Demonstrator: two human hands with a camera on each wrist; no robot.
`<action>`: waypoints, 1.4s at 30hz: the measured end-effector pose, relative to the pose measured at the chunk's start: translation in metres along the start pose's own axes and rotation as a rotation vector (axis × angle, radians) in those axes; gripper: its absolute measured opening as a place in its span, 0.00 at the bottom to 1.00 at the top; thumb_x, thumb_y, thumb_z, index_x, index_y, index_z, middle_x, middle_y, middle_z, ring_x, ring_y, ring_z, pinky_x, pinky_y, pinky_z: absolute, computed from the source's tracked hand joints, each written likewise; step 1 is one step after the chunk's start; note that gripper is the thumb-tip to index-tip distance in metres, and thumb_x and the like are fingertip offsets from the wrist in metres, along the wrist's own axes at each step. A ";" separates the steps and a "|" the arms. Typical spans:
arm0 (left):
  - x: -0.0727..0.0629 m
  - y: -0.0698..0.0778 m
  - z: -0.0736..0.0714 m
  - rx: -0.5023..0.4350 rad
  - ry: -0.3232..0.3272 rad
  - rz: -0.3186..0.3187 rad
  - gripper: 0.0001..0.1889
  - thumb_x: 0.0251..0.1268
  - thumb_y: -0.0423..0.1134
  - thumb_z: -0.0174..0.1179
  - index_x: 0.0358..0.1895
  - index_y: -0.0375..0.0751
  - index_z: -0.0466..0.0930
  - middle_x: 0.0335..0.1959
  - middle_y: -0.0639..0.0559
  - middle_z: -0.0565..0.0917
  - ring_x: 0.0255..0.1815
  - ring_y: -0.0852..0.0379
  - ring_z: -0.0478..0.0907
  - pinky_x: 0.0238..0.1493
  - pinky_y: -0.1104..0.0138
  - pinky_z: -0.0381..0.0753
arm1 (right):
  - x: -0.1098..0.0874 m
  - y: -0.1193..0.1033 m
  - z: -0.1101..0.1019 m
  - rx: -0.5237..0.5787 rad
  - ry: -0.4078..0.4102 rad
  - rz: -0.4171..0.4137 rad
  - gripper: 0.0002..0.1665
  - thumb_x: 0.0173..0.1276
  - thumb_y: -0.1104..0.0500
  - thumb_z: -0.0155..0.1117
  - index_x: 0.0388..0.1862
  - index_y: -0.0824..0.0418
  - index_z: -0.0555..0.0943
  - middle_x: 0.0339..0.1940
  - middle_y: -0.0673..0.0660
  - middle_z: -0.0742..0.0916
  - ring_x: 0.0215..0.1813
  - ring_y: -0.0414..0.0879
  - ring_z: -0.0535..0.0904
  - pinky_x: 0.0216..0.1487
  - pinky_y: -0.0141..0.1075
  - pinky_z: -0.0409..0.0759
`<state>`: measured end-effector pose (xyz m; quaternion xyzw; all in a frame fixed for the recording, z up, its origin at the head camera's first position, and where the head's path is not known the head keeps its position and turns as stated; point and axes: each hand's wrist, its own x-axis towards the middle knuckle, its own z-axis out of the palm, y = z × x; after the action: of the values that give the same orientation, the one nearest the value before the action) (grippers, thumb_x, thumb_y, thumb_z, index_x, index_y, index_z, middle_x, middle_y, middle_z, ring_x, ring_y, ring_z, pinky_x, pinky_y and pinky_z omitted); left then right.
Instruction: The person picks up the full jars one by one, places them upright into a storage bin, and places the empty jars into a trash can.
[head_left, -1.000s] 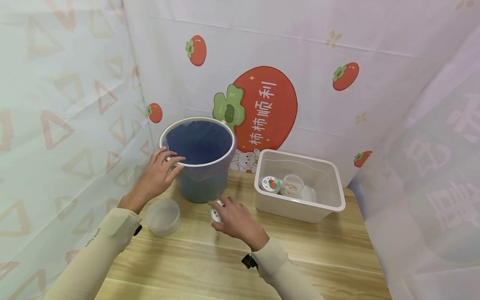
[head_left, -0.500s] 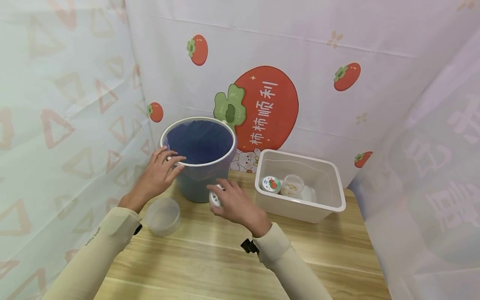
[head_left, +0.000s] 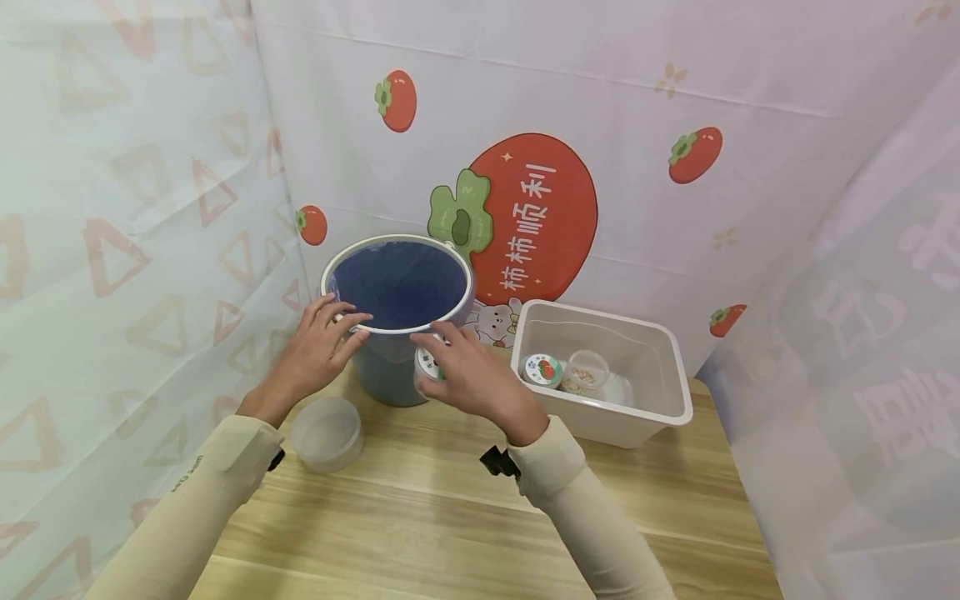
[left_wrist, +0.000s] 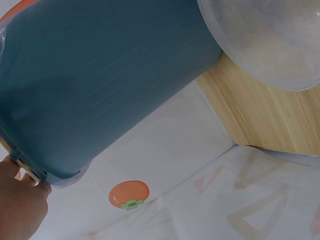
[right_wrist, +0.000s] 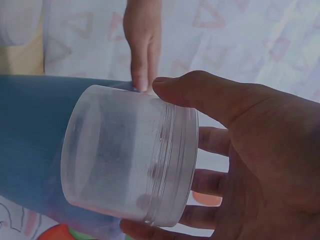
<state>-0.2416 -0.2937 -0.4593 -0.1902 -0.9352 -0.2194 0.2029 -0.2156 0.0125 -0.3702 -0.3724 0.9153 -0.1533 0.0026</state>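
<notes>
My left hand [head_left: 313,340] holds the near-left rim of a blue trash can [head_left: 393,371], lined with a clear plastic bag [head_left: 335,287]. In the left wrist view, its fingers and thumb close over the rim. My right hand [head_left: 476,375] grips a small clear plastic jar [right_wrist: 120,155] by its lidded end, thumb on one side and fingers spread round the other. The lid, with dark print on white, shows partly in the head view. Through its wall the jar looks empty. It is raised in front of the can, just below the rim.
A round translucent tub [head_left: 326,435] stands on the wooden table [head_left: 390,508], below my left wrist. To the right is a cream rectangular bin [head_left: 577,421] holding a jar with a tomato-print lid [head_left: 542,368] and a clear cup of bits [head_left: 587,368]. Printed cloth walls surround the table.
My right hand has lifted the jar from low over the table, up toward the trash can's rim. My left hand stays on the rim.
</notes>
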 end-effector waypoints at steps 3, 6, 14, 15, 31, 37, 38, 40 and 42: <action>0.000 -0.001 0.000 0.002 0.005 0.003 0.17 0.86 0.45 0.58 0.66 0.41 0.85 0.68 0.33 0.78 0.84 0.28 0.57 0.84 0.35 0.53 | 0.004 -0.003 -0.011 -0.013 0.009 0.009 0.37 0.79 0.45 0.68 0.83 0.48 0.74 0.84 0.61 0.74 0.79 0.65 0.74 0.66 0.61 0.85; 0.000 0.000 -0.001 -0.001 0.007 0.008 0.17 0.86 0.45 0.58 0.66 0.41 0.85 0.68 0.33 0.78 0.83 0.27 0.58 0.84 0.35 0.53 | 0.007 -0.005 -0.021 -0.021 0.023 0.008 0.37 0.79 0.43 0.68 0.83 0.47 0.74 0.84 0.60 0.74 0.80 0.64 0.73 0.67 0.61 0.85; -0.001 0.000 -0.002 0.000 -0.004 0.004 0.18 0.86 0.44 0.58 0.66 0.40 0.85 0.69 0.33 0.77 0.84 0.28 0.56 0.84 0.35 0.53 | 0.019 -0.010 -0.048 -0.034 0.074 -0.019 0.38 0.80 0.43 0.67 0.84 0.49 0.72 0.85 0.60 0.73 0.81 0.64 0.73 0.68 0.59 0.85; -0.001 -0.001 -0.001 0.002 -0.004 0.005 0.18 0.86 0.44 0.58 0.67 0.40 0.85 0.69 0.33 0.77 0.84 0.28 0.56 0.84 0.35 0.53 | 0.021 -0.010 -0.051 -0.033 0.078 -0.013 0.38 0.80 0.43 0.67 0.84 0.49 0.72 0.85 0.60 0.73 0.81 0.63 0.72 0.66 0.59 0.86; 0.001 0.004 -0.004 0.007 -0.009 -0.002 0.18 0.87 0.45 0.57 0.67 0.41 0.85 0.69 0.33 0.77 0.84 0.28 0.56 0.83 0.35 0.54 | 0.057 -0.008 -0.058 -0.072 0.210 0.035 0.40 0.80 0.42 0.67 0.86 0.46 0.69 0.87 0.58 0.69 0.84 0.58 0.68 0.64 0.56 0.88; 0.000 0.004 -0.004 0.003 -0.006 -0.002 0.18 0.87 0.44 0.57 0.67 0.40 0.85 0.69 0.33 0.77 0.84 0.28 0.56 0.84 0.35 0.53 | 0.076 0.002 -0.039 -0.088 0.240 0.053 0.41 0.80 0.42 0.68 0.87 0.47 0.68 0.87 0.58 0.68 0.86 0.58 0.66 0.69 0.58 0.85; 0.000 0.004 -0.004 0.000 -0.007 -0.002 0.18 0.87 0.44 0.57 0.67 0.40 0.85 0.69 0.33 0.77 0.84 0.28 0.56 0.83 0.34 0.53 | 0.079 0.004 -0.035 -0.088 0.239 0.061 0.41 0.80 0.41 0.68 0.87 0.46 0.68 0.88 0.58 0.68 0.86 0.58 0.65 0.70 0.58 0.84; -0.001 0.004 -0.004 -0.004 -0.008 -0.006 0.18 0.87 0.44 0.57 0.67 0.39 0.85 0.69 0.32 0.77 0.84 0.28 0.56 0.83 0.34 0.54 | 0.085 0.007 -0.027 -0.087 0.239 0.073 0.42 0.80 0.41 0.68 0.87 0.46 0.68 0.88 0.59 0.67 0.87 0.59 0.64 0.72 0.59 0.82; -0.001 0.004 -0.004 -0.006 -0.007 -0.007 0.18 0.87 0.44 0.57 0.67 0.39 0.84 0.69 0.32 0.77 0.83 0.28 0.57 0.83 0.34 0.54 | 0.091 0.011 -0.019 -0.085 0.240 0.083 0.42 0.80 0.41 0.68 0.87 0.45 0.67 0.89 0.58 0.66 0.88 0.59 0.63 0.74 0.60 0.80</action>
<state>-0.2378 -0.2922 -0.4552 -0.1883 -0.9358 -0.2223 0.1983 -0.2907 -0.0370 -0.3447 -0.3128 0.9294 -0.1576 -0.1161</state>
